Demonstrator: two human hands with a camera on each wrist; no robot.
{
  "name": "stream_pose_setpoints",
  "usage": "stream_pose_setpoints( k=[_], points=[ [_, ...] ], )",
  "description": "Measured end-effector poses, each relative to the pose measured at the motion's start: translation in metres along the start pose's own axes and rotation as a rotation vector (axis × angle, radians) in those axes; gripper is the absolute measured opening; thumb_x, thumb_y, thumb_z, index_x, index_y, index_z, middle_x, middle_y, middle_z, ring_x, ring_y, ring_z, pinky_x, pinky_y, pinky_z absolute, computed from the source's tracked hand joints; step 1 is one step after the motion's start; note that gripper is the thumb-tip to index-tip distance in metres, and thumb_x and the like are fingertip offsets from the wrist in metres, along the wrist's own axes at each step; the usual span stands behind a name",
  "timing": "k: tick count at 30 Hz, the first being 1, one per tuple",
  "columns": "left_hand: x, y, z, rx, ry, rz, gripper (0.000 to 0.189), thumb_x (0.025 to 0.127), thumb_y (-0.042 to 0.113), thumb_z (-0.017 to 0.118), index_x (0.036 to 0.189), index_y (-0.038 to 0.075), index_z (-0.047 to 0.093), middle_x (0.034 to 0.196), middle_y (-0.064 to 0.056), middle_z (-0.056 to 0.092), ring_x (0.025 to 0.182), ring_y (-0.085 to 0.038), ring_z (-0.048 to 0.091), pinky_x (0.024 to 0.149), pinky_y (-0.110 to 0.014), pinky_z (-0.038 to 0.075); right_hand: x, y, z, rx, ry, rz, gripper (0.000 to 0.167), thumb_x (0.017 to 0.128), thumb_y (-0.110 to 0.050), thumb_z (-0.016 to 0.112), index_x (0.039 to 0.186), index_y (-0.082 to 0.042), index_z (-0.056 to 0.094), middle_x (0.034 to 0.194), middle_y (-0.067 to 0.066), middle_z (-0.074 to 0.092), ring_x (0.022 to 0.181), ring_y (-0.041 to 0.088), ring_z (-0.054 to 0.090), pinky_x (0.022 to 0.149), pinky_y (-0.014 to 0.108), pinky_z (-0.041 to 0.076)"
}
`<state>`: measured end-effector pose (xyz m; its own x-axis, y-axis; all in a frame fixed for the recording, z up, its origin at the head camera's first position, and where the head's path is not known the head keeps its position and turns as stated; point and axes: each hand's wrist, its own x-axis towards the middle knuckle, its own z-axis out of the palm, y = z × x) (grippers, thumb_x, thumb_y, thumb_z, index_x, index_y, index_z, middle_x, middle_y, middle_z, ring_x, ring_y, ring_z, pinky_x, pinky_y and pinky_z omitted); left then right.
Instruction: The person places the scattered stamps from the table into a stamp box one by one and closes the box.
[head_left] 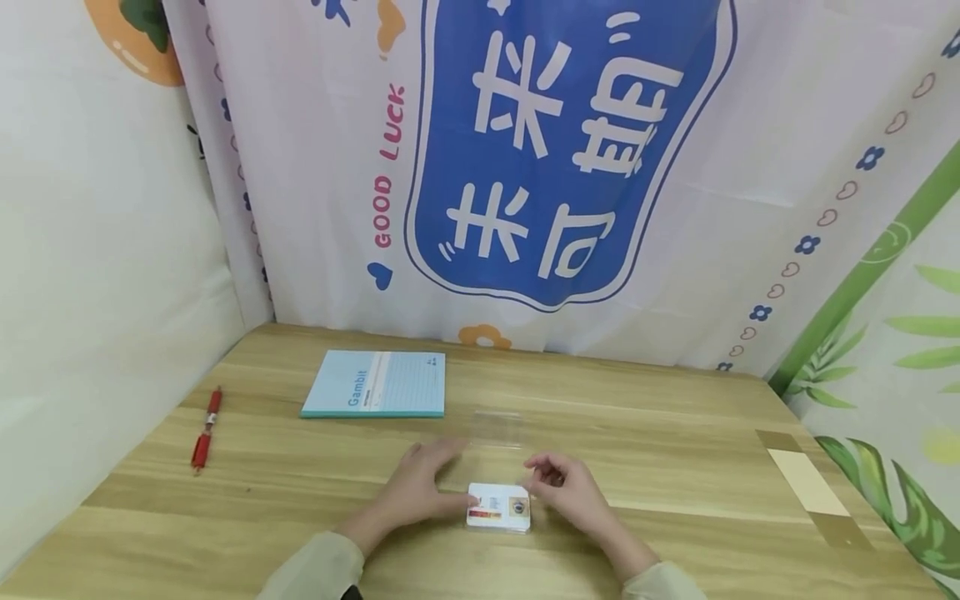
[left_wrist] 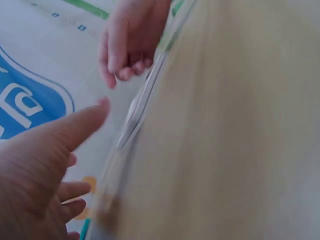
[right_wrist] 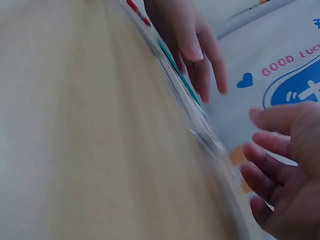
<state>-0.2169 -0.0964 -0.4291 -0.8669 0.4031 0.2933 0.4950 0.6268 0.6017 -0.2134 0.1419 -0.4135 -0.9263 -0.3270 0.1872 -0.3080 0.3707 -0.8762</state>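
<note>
A white stack of cards [head_left: 498, 504] with a colourful printed top lies in a clear plastic case on the table. My left hand [head_left: 420, 492] is spread at its left side, the thumb tip over the card edge. At the case's upper right corner, my right hand [head_left: 568, 493] has its fingers loosely bent, with nothing between them. Just beyond the cards lies a clear plastic lid [head_left: 497, 427]. Both wrist views show thumb and fingers apart on the left hand [left_wrist: 45, 170] and the right hand [right_wrist: 290, 165].
Behind my left hand lies a light blue notebook [head_left: 375, 383]. A red pen [head_left: 207, 429] is farther left. Tape with a pale strip [head_left: 808, 482] is stuck near the right table edge. A printed curtain [head_left: 337, 208] hangs behind the wooden table [head_left: 675, 433].
</note>
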Motion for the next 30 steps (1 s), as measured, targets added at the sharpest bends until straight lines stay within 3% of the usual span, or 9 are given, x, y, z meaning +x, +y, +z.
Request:
stream_pose_setpoints(
  k=[4, 8, 17, 24, 30],
  points=[
    [0.014, -0.005, -0.007, -0.017, 0.072, -0.060, 0.078, 0.067, 0.039, 0.070, 0.129, 0.004, 0.038, 0.132, -0.017, 0.033, 0.120, -0.034, 0.029, 0.095, -0.052, 0.019, 0.015, 0.011, -0.011, -0.038, -0.012, 0.001, 0.040, 0.076, -0.013, 0.065, 0.112, -0.001, 0.052, 0.101, 0.009, 0.057, 0.092, 0.022, 0.051, 0.083, 0.040, 0.038],
    [0.030, -0.011, -0.009, 0.042, 0.105, -0.082, 0.078, 0.068, 0.039, 0.070, 0.131, 0.007, 0.036, 0.134, -0.015, 0.031, 0.122, -0.031, 0.025, 0.097, -0.052, 0.015, 0.030, 0.014, -0.016, -0.072, -0.016, 0.001, 0.051, 0.075, -0.018, 0.066, 0.121, -0.004, 0.047, 0.118, 0.011, 0.050, 0.109, 0.029, 0.042, 0.092, 0.052, 0.025],
    [0.056, -0.023, -0.005, 0.163, 0.073, -0.125, 0.082, 0.065, 0.048, 0.068, 0.131, 0.010, 0.037, 0.132, -0.012, 0.035, 0.125, -0.029, 0.020, 0.099, -0.051, 0.006, 0.054, 0.023, -0.013, -0.128, -0.018, 0.077, 0.061, 0.072, -0.021, 0.069, 0.126, -0.009, 0.043, 0.130, 0.009, 0.039, 0.119, 0.033, 0.030, 0.094, 0.054, 0.020],
    [0.068, -0.028, -0.004, 0.164, 0.047, -0.135, 0.079, 0.064, 0.050, 0.068, 0.126, 0.008, 0.043, 0.129, -0.009, 0.040, 0.125, -0.029, 0.019, 0.099, -0.051, 0.006, 0.073, 0.029, -0.010, -0.178, -0.029, 0.093, 0.062, 0.072, -0.019, 0.070, 0.126, -0.008, 0.043, 0.129, 0.013, 0.040, 0.119, 0.032, 0.031, 0.095, 0.050, 0.022],
    [0.074, -0.032, 0.003, 0.164, 0.002, -0.143, 0.078, 0.064, 0.052, 0.066, 0.124, 0.008, 0.045, 0.127, -0.008, 0.042, 0.123, -0.029, 0.023, 0.099, -0.051, 0.005, 0.074, 0.039, -0.009, -0.169, -0.040, 0.093, 0.064, 0.071, -0.019, 0.070, 0.126, -0.003, 0.042, 0.129, 0.017, 0.038, 0.118, 0.034, 0.030, 0.096, 0.048, 0.022]
  ],
)
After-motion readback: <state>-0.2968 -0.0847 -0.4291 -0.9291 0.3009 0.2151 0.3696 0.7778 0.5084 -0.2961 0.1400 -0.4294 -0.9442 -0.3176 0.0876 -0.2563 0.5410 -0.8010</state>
